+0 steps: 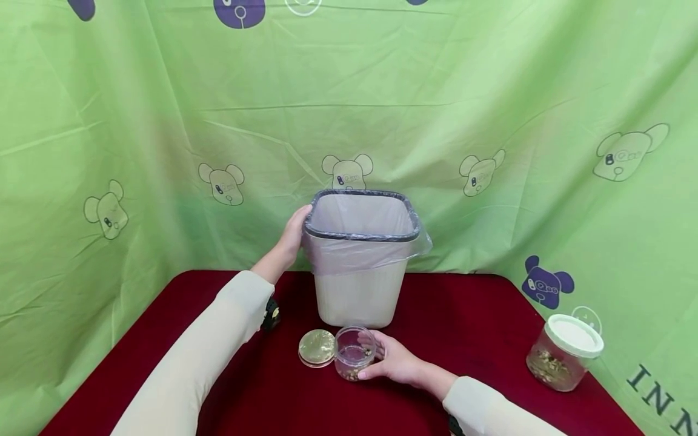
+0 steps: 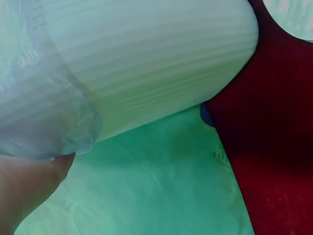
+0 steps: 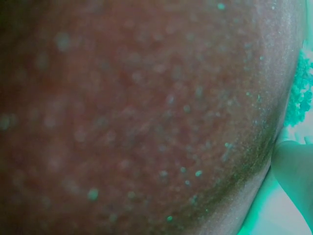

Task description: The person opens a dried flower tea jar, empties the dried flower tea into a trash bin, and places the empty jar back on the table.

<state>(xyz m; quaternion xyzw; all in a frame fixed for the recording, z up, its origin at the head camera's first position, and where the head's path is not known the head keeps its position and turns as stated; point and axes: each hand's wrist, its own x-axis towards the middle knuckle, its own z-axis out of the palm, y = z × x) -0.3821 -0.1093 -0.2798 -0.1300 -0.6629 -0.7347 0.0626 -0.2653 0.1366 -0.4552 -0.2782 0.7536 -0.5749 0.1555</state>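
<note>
A pale trash bin [image 1: 357, 297] with a dark rim and a clear liner bag [image 1: 354, 257] stands upright mid-table. My left hand [image 1: 291, 233] holds the bin's left side by the rim, most of its fingers hidden; part of that hand [image 2: 34, 186] touches the liner in the left wrist view. In front, my right hand [image 1: 400, 361] grips a small clear jar [image 1: 349, 357] from the right, thumb at the front and fingers behind. The jar is open, with small tan pieces at its bottom. A round gold lid [image 1: 316, 346] lies just left of it.
A larger clear jar [image 1: 556, 363] with a white lid and brown bits inside stands at the table's right edge. A dark red cloth [image 1: 463, 315] covers the table. Green printed curtains [image 1: 414, 109] hang behind and at both sides.
</note>
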